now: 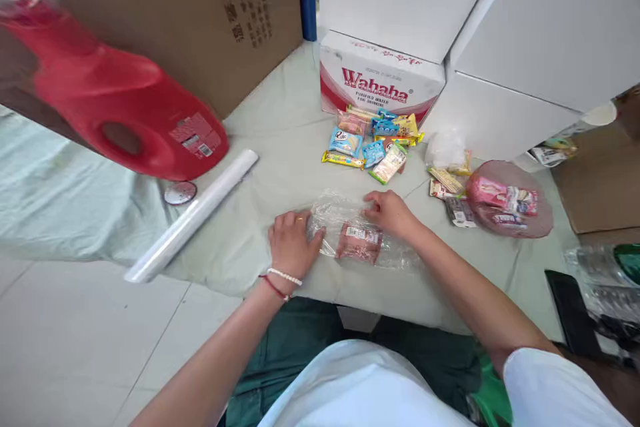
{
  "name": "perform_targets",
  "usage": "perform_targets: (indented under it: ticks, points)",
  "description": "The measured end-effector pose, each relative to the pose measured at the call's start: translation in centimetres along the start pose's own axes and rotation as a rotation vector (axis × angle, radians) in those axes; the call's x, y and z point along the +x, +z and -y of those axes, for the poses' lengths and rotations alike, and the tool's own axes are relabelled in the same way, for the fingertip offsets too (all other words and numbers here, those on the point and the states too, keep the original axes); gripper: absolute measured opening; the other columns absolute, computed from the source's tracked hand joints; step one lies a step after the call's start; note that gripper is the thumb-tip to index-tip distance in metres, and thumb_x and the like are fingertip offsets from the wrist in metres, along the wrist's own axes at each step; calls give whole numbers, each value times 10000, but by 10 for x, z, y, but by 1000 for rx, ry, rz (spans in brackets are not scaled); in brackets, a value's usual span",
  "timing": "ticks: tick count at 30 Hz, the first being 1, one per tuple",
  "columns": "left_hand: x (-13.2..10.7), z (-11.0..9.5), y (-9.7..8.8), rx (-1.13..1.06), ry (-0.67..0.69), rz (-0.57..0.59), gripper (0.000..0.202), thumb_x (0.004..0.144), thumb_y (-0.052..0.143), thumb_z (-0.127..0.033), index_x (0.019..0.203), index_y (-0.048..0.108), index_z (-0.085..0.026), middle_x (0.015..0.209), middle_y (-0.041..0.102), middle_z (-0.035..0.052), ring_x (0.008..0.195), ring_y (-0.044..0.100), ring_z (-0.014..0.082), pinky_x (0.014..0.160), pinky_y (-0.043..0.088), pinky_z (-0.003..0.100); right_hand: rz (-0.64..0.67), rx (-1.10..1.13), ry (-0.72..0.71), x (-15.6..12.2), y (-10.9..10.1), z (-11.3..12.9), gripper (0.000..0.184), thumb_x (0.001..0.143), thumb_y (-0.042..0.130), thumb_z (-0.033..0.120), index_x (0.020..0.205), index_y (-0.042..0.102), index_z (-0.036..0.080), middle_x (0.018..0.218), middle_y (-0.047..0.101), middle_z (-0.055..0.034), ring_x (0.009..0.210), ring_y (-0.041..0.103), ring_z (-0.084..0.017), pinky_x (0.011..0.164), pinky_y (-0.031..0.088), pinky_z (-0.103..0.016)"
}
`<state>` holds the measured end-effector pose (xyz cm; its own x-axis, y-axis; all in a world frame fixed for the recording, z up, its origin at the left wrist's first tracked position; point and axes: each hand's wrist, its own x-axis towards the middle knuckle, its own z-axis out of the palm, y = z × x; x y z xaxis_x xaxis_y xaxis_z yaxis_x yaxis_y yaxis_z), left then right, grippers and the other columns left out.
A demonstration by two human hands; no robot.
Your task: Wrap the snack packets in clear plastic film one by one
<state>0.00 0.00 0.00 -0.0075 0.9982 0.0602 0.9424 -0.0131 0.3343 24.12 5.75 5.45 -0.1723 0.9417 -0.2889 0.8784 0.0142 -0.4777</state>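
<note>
In the head view, a small reddish-brown snack packet with a white label (pixel 361 235) lay on a crumpled sheet of clear plastic film (pixel 337 213), near the front edge of a table covered in pale green cloth (pixel 285 140), between the person's two hands. The left hand (pixel 293 240), with a white beaded bracelet (pixel 285 276) and a red cord bracelet (pixel 273 288) at its wrist, rested palm down at the film's left side; its thumb stood apart from its fingers, and whether any film was caught between them could not be told. The right hand (pixel 387 212) was at the film's upper right, fingers curled and nearly meeting the thumb in a narrow pinch on the film. Beyond the hands, a loose pile of small, brightly coloured snack packets (pixel 375 147) lay in front of a white and red cardboard box printed "Wahaha" (pixel 383 80). To the right, a round, see-through pinkish container (pixel 510 200) with packets inside it stood beside several more wrapped snacks (pixel 447 183). To the left, a long white roll (pixel 195 217) lay slantwise across the cloth, its lower end reaching the table's edge; just beside it were a small round disc (pixel 180 193) and a large red plastic bottle with a handle (pixel 125 107), which was in front of a big brown cardboard box (pixel 165 20).
</note>
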Motion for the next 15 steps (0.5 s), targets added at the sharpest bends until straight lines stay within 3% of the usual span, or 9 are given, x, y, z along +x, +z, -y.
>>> perform_targets:
  ticks: [4, 7, 12, 15]
  points:
    - [1, -3, 3, -34, -52, -32, 372, 895, 675, -442, 1168, 716, -193, 1102, 689, 129, 1153, 567, 363, 961, 442, 497, -4, -58, -375, -19, 5, 16, 286, 987, 574, 146, 1171, 782, 213, 832, 695, -39, 825, 571, -189, 794, 426, -293]
    - [2, 1, 7, -61, -56, -51, 312, 893, 666, -436, 1084, 730, -197, 1100, 676, 138, 1151, 568, 369, 957, 452, 511, 56, -271, -602, -50, 19, 21, 335, 1008, 571, 192, 1286, 740, 272, 958, 700, -80, 897, 553, -224, 788, 441, -319]
    - [7, 13, 8, -284, -60, -113, 158, 862, 644, -360, 867, 703, -214, 1012, 686, 109, 1073, 607, 327, 930, 484, 475, 21, -510, -605, -93, 52, 16, 486, 1013, 542, 188, 1480, 588, 315, 1168, 652, -109, 1030, 544, -278, 875, 473, -404]
    - [1, 8, -1, -613, -124, -105, 141, 844, 640, -358, 816, 642, -219, 858, 667, 38, 815, 627, 211, 787, 518, 357, -31, -474, -560, -98, 66, 11, 510, 1003, 554, 177, 1492, 575, 319, 1163, 629, -115, 1068, 535, -289, 945, 474, -444]
